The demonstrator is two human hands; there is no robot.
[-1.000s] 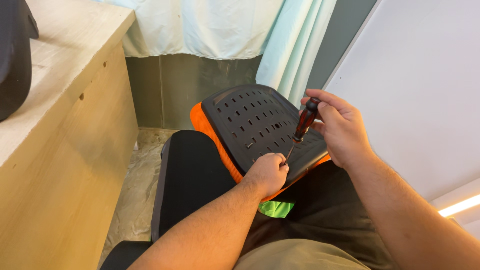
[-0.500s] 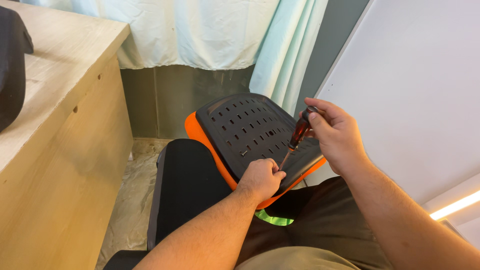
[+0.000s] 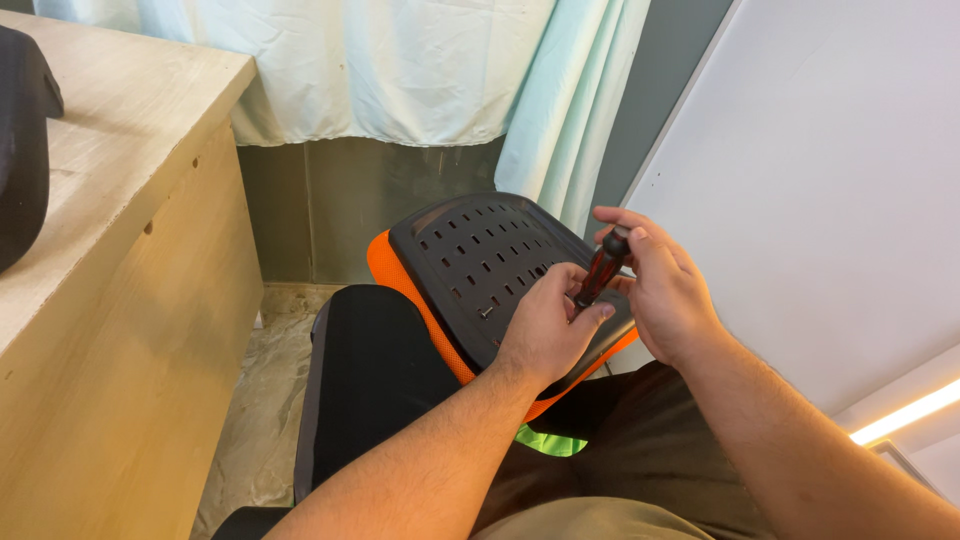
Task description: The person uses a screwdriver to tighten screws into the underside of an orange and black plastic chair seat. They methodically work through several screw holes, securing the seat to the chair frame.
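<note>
Head view | right hand (image 3: 668, 298) grips screwdriver (image 3: 602, 270) | left hand (image 3: 549, 328) pinches shaft, tip hidden | slotted panel (image 3: 480, 262)

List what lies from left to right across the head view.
Wooden counter → black seat cushion → slotted black panel with orange edge → left hand → screwdriver → right hand → white board.

- Pale wooden counter (image 3: 130, 250) on the left.
- Light curtains (image 3: 400, 60) hang over a grey wall (image 3: 330, 210).
- Mottled stone floor (image 3: 262, 400).
- White panel (image 3: 830, 170) on the right.
</note>
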